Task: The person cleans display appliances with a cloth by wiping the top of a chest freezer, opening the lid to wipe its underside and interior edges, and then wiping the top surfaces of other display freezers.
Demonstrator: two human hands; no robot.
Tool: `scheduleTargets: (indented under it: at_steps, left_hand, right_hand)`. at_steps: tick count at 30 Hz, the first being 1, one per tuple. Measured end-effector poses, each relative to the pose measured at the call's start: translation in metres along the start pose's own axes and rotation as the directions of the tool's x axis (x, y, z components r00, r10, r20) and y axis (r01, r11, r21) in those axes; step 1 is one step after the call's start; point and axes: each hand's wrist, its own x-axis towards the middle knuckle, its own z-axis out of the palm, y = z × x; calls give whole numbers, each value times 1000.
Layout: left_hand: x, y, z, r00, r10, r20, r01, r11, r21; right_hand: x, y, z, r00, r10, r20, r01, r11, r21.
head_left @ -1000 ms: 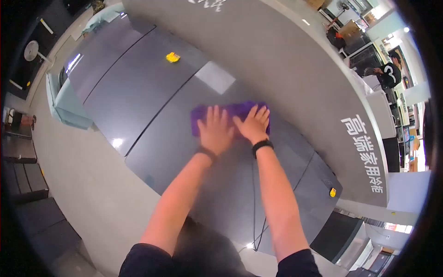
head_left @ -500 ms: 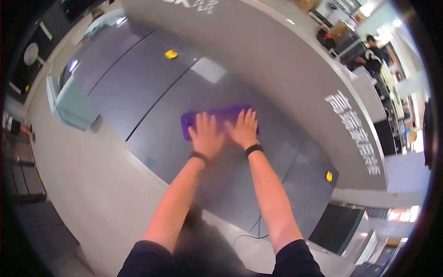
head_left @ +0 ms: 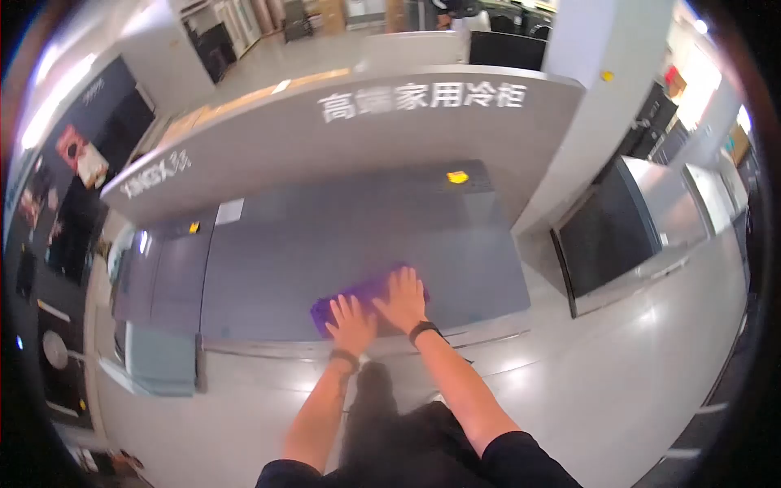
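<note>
A folded purple cloth (head_left: 368,291) lies near the front edge of a broad dark grey top (head_left: 309,236), seemingly a chest freezer's lid. Flat on the cloth's left part rests my left hand (head_left: 353,327), fingers spread. My right hand (head_left: 404,304) presses on its right part, also with fingers stretched out. Both palms hide some of the cloth. A dark band circles each wrist.
Behind the top rises a grey panel (head_left: 439,134) with white lettering. Small yellow objects (head_left: 458,177) and a white sheet (head_left: 230,211) lie on the surface. A pale green padded piece (head_left: 160,358) stands at left, a dark-fronted appliance (head_left: 610,244) at right.
My head view has turned and levelled. Both hands and the purple cloth have moved from the middle of the dark surface toward its front edge, palms still flat on the cloth.
</note>
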Motion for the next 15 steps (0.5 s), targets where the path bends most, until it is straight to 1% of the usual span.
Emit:
scheduleTargets:
  at_steps: [3,5,6,7,10,13,14,15]
  left_hand:
    - [-13,35,5,992,61,112,-65,997,38]
    - [-22,53,7,992,70,103,-76,996,56]
    - [-25,65,7,993,67,96,-72,996,54]
    - [-24,74,5,990,24,138,-29,999,36]
    - [-10,83,1,976,-3,216,-7,999,46]
    - [20,86,-4,960,35,277,-59,995,80]
    - [32,87,-4,967,61,248,-83,993,82]
    - [34,85,4,963,48,267,-72,994,80]
  right_hand:
    - [-30,38,-16,998,63,-16,-63,998,16]
    - [-43,54,-23,996,95,-4,-94,995,34]
    - [-46,60,-23,994,106,5,-106,994,40]
    - [-47,66,-22,994,111,19,-111,993,41]
    - [-42,71,-17,990,142,2,-142,987,78]
    - [-20,75,-15,977,212,-10,-213,977,-24]
    - [-14,79,-13,975,221,-3,-221,975,-32]
    - [-2,83,-15,973,231,5,-231,972,-42]
